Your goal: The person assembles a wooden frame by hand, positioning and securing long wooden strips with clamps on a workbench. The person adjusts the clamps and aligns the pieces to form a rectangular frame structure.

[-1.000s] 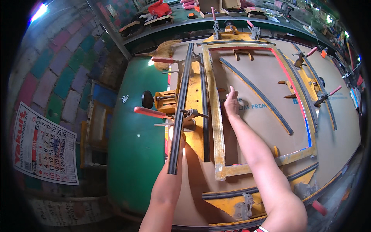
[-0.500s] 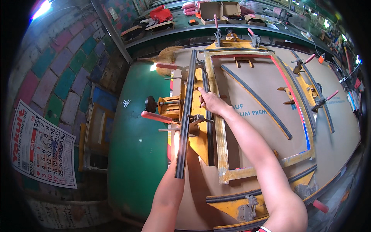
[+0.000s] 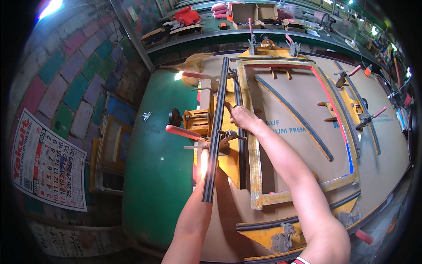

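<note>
Resting right hand (image 3: 244,118) on the yellow clamp plate (image 3: 229,165); 1 s ago it was past the frame's left rail, inside the opening. Fingers now partly curled at the plate's edge; can't tell if they hold it or just touch. Left hand hidden behind the black-striped bar (image 3: 216,130), just left of the right-hand grip; can't tell what it holds or how far closed. Red clamp handle (image 3: 184,132) sits further left and nearer the body. Wooden frame (image 3: 256,176) lies just right of the grip, with a loose black-edged strip (image 3: 294,113) slanting across its opening. Well beyond the grip, on the far bench: open cardboard box (image 3: 245,15), contents unclear; shallow box (image 3: 188,31) up-left, something dark in it, not identifiable.
</note>
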### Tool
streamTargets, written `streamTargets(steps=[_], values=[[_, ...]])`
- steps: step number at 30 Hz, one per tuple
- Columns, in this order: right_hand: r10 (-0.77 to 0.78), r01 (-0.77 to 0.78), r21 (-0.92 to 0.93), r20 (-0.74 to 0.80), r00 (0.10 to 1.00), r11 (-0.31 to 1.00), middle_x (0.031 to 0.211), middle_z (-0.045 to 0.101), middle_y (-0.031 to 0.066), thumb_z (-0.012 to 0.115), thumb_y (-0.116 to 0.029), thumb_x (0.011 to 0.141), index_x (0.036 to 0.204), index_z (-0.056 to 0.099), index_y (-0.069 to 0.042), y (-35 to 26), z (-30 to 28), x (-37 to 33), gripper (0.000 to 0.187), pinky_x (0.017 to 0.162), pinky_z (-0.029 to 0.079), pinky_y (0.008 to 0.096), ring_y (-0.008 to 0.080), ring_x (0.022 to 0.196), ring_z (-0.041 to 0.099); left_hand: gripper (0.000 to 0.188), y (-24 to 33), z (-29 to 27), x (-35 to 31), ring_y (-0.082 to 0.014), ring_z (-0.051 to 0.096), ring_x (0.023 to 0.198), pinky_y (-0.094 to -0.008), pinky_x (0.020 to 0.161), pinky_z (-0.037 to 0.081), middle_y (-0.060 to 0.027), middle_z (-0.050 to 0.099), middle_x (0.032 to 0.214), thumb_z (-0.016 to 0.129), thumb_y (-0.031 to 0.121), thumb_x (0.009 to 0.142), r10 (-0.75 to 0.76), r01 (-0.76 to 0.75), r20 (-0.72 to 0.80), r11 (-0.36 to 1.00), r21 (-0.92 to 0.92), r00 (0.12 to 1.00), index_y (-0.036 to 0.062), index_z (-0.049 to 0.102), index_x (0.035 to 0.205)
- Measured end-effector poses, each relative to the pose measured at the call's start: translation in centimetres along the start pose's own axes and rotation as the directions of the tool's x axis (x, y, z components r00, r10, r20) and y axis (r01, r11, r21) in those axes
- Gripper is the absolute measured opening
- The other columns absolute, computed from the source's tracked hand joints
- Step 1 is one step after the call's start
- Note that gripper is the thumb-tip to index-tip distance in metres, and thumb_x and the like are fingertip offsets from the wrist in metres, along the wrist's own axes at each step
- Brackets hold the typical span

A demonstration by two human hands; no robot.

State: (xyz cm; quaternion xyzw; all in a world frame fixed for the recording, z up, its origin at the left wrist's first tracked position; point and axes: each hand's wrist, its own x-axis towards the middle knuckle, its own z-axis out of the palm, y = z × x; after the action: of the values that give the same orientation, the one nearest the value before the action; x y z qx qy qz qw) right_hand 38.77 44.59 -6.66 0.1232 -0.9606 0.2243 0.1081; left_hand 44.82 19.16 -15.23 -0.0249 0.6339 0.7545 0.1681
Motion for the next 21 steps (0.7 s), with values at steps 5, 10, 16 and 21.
streamTargets(steps=[5, 10, 16, 21], values=[[0.003, -0.003, 0.02, 0.008, 1.0, 1.0, 0.075, 0.063, 0.0246, 0.068, 0.002, 0.079, 0.126, 0.036, 0.002, -0.5, -0.3, -0.3, 0.057, 0.066, 0.055, 0.0451, 0.0386, 0.074, 0.067, 0.036, -0.2, -0.5, -0.2, -0.0238, 0.059, 0.086, -0.0348, 0.077, 0.049, -0.0123, 0.063, 0.095, 0.047, 0.036, 0.102, 0.013, -0.012, -0.014, 1.0, 0.017, 1.0, 0.0046, 0.059, 0.116], [0.016, -0.018, 0.029, 0.045, 0.999, 0.999, 0.074, 0.064, 0.0249, 0.067, 0.0, 0.08, 0.089, 0.055, 0.007, -0.6, -0.4, -0.3, 0.017, 0.066, 0.054, 0.0441, 0.0366, 0.074, 0.069, 0.036, -0.3, -0.1, 0.0, -0.0243, 0.06, 0.088, -0.035, 0.079, 0.05, -0.0128, 0.063, 0.096, 0.047, 0.034, 0.102, 0.043, -0.042, -0.021, 0.997, 0.059, 0.999, 0.0042, 0.059, 0.117], [0.06, -0.057, 0.08, -0.035, 0.998, 0.995, 0.07, 0.062, 0.0272, 0.072, -0.005, 0.073, 0.072, 0.058, 0.008, -1.0, 0.2, -0.4, 0.019, 0.062, 0.053, 0.0439, 0.0401, 0.069, 0.067, 0.035, -2.8, -0.1, -1.5, -0.025, 0.061, 0.09, -0.0353, 0.081, 0.05, -0.0135, 0.064, 0.098, 0.047, 0.033, 0.102, 0.449, -0.35, -0.06, 0.766, 0.538, 0.892, 0.0038, 0.059, 0.118], [0.103, -0.102, 0.041, -0.015, 0.995, 0.994, 0.071, 0.061, 0.03, 0.074, -0.006, 0.074, 0.073, 0.059, 0.009, -1.8, -0.3, -0.5, 0.021, 0.063, 0.052, 0.0458, 0.0425, 0.071, 0.066, 0.037, -0.9, 2.3, -4.9, -0.0339, 0.062, 0.098, -0.0422, 0.086, 0.049, -0.0206, 0.064, 0.106, 0.053, 0.029, 0.097, 0.456, -0.214, -0.167, 0.671, 0.71, 0.874, 0.0015, 0.058, 0.123]])
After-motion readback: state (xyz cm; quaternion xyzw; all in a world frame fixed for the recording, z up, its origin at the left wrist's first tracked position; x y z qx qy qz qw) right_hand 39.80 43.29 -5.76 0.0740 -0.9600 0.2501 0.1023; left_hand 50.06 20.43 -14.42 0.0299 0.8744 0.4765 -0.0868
